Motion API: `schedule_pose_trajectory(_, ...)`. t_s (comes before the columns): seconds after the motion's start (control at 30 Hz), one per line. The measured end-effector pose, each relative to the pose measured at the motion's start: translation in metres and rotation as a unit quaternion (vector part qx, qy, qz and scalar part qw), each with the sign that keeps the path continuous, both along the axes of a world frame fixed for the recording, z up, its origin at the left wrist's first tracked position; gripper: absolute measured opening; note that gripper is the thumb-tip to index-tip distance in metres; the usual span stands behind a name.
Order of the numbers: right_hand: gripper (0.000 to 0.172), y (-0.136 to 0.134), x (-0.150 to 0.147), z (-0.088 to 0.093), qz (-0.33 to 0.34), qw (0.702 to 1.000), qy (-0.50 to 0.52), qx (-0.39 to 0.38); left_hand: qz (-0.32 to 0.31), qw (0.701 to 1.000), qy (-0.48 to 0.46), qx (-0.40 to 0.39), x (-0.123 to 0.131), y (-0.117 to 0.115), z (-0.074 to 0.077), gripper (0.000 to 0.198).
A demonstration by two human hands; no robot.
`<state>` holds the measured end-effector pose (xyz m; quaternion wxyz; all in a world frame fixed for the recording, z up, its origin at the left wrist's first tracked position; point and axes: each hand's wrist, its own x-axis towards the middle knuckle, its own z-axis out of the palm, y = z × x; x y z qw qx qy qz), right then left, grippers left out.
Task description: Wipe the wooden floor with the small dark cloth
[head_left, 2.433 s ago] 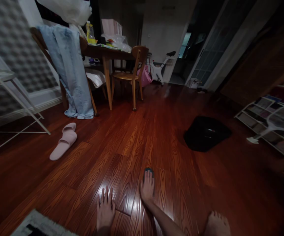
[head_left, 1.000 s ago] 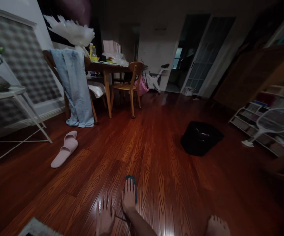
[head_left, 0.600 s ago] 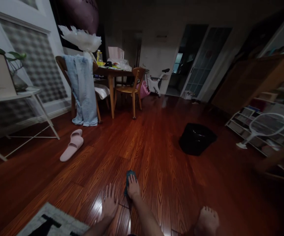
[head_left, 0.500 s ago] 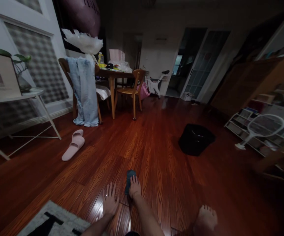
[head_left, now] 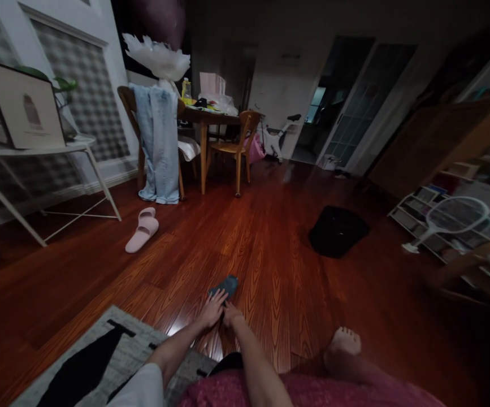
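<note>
A small dark blue-grey cloth (head_left: pixel 229 285) lies on the glossy red-brown wooden floor in front of me. Flat across its near left part rests my left hand (head_left: pixel 214 308), fingers stretched out and slightly apart. Close beside it, at the cloth's near end, my right hand (head_left: pixel 232 315) has its fingers curled in, and they appear to grip the edge. The cloth's near end is partly hidden under both hands.
A grey rug (head_left: pixel 100 350) with black shapes lies at my near left. A pink slipper (head_left: pixel 142 230) is farther left, a black bin (head_left: pixel 338 232) to the right. My bare foot (head_left: pixel 345 342) rests at right. Chairs and a table (head_left: pixel 203 118) stand beyond.
My left hand has moved from the bare floor onto the cloth. My right hand has drawn back to the cloth's near end, its fingers now curled. The cloth is turned, its far end pointing right.
</note>
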<state>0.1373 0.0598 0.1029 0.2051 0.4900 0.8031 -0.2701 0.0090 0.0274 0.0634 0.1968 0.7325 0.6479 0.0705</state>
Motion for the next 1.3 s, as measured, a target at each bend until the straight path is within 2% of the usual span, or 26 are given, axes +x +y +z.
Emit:
schedule_pose_trajectory(0.1,0.056,-0.010,-0.002,0.005,0.003,1.000,-0.004,0.005,-0.045,0.999,0.016,-0.016,-0.009,-0.009,0.001,0.071)
schedule_pose_trajectory(0.17,0.058,-0.011,0.002,0.008,-0.005,1.000,-0.013,0.007,-0.049,0.998,0.030,-0.014,-0.019,-0.019,0.000,0.070)
schedule_pose_trajectory(0.27,0.059,-0.010,0.009,0.011,-0.026,0.999,-0.031,0.011,-0.026,0.998,0.049,-0.004,-0.038,-0.041,-0.004,0.068)
schedule_pose_trajectory(0.47,0.073,-0.014,0.018,0.010,-0.060,0.997,-0.050,0.006,0.045,0.995,0.083,0.029,-0.071,-0.108,-0.017,0.064)
schedule_pose_trajectory(0.57,0.084,-0.017,0.018,0.010,-0.070,0.996,-0.051,0.004,0.052,0.993,0.090,0.061,-0.086,-0.125,-0.024,0.064)
schedule_pose_trajectory(0.67,0.083,-0.018,0.018,0.011,-0.076,0.996,-0.045,0.004,0.038,0.991,0.091,0.088,-0.099,-0.122,-0.030,0.067)
schedule_pose_trajectory(0.77,0.072,-0.019,0.018,0.013,-0.081,0.996,-0.035,0.001,0.040,0.991,0.093,0.087,-0.111,-0.104,-0.032,0.064)
schedule_pose_trajectory(0.93,0.061,-0.021,0.017,0.026,-0.086,0.996,-0.017,0.001,0.128,0.984,0.113,0.051,-0.140,-0.057,-0.025,0.066)
schedule_pose_trajectory(1.03,0.052,-0.022,0.011,0.044,-0.079,0.997,0.001,0.006,0.192,0.974,0.120,0.025,-0.149,-0.036,-0.019,0.071)
schedule_pose_trajectory(1.1,0.047,-0.022,0.003,0.059,-0.067,0.997,0.020,0.009,0.203,0.972,0.117,0.010,-0.143,-0.031,-0.018,0.075)
schedule_pose_trajectory(1.2,0.044,-0.018,-0.016,0.085,-0.046,0.997,0.064,0.016,0.157,0.983,0.100,-0.002,-0.123,-0.036,-0.019,0.079)
schedule_pose_trajectory(1.3,0.044,-0.015,-0.041,0.113,-0.015,0.991,0.132,0.025,0.101,0.992,0.073,0.001,-0.111,-0.039,-0.016,0.068)
